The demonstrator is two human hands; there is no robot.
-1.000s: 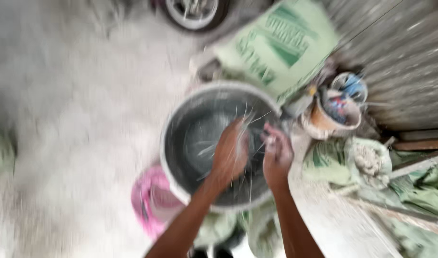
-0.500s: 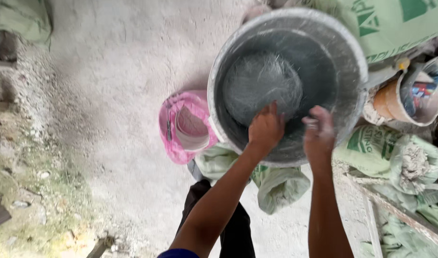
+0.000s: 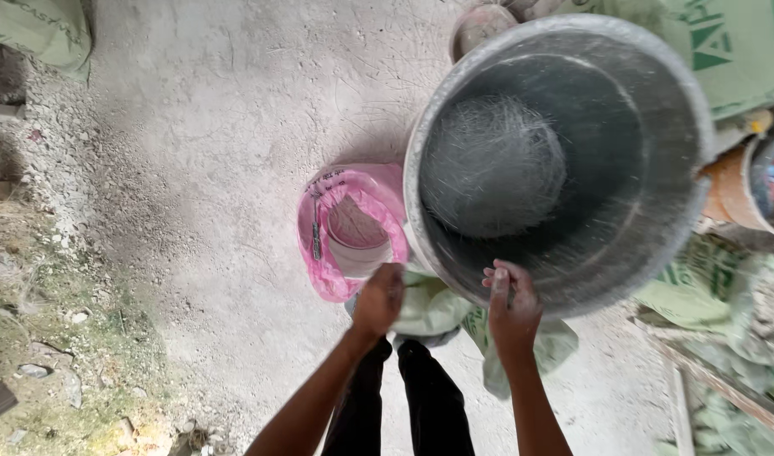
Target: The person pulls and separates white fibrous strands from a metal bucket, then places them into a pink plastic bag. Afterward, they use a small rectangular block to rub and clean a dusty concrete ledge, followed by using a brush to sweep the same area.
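big grey tub gripped at its near rim, fibres heaped inside

a large round grey tub (image 3: 649, 211) fills the upper right of the frame, and both hands are at its lower edge. the right hand (image 3: 512, 308) sits at lower centre-right with its fingers curled over the rim – that grip is clenched on the tub. the left hand (image 3: 378, 297) is just left of it, by the tub's lower left side; its fingers are out of sight, so i cannot tell whether its grip is clenched on the tub or on the pale green sack (image 3: 438, 308) bunched just below the rim.

inside the tub a domed heap of fine pale fibres (image 3: 492, 165) lies on the bottom, left of centre – the rest of the dark, dusty inside shows bare. so the tub is loaded and looks tipped toward the camera; to judge from this it is being handled rather than filled, and nothing has been poured out of it.

a pink bucket (image 3: 353, 228) lined with a pink bag stands touching the tub's left side; it shows no fibres in it. an orange pail (image 3: 733, 198) sits at the right edge, a green printed sack (image 3: 741, 51) at upper right. the floor (image 3: 193, 169) is dusty grey concrete, with rubble and moss at lower left.
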